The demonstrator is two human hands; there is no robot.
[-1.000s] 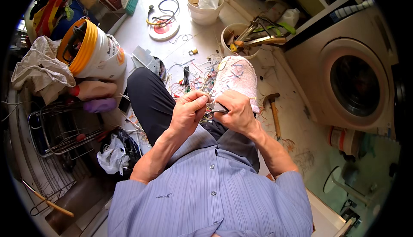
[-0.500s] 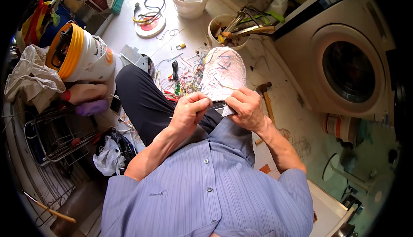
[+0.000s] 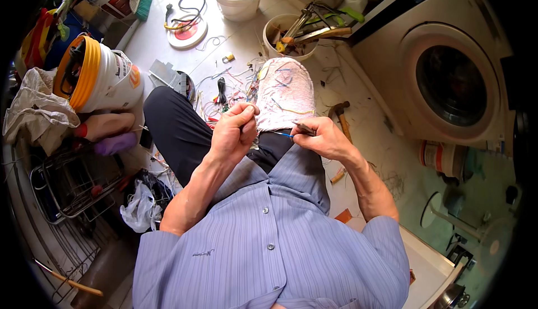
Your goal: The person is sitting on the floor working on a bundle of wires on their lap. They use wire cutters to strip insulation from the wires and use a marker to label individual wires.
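Observation:
My left hand (image 3: 231, 131) is closed, thumb against curled fingers; anything in its pinch is too small to make out. Across from it my right hand (image 3: 326, 138) grips a small knife (image 3: 304, 129), mostly hidden by the fingers. A blue wire (image 3: 284, 135) sticks out beside that hand's fingertips. Ahead of both hands a pink fluffy cloth (image 3: 286, 87) lies over my right knee, with short blue and yellow wire pieces on it. Tangled coloured wires (image 3: 240, 87) lie on the floor left of the cloth.
A hammer (image 3: 342, 121) lies right of my right leg, near the washing machine (image 3: 386, 79). Ahead stand a bucket of tools (image 3: 274, 29) and a white bucket (image 3: 241, 9). A yellow-rimmed bucket (image 3: 120, 79), plastic bottles (image 3: 109, 127) and a wire rack (image 3: 73, 191) crowd the left side.
My hands have moved apart, the left up and leftward. The knife in my right hand has turned; its silver blade no longer shows broadly. The blue wire now shows beside it.

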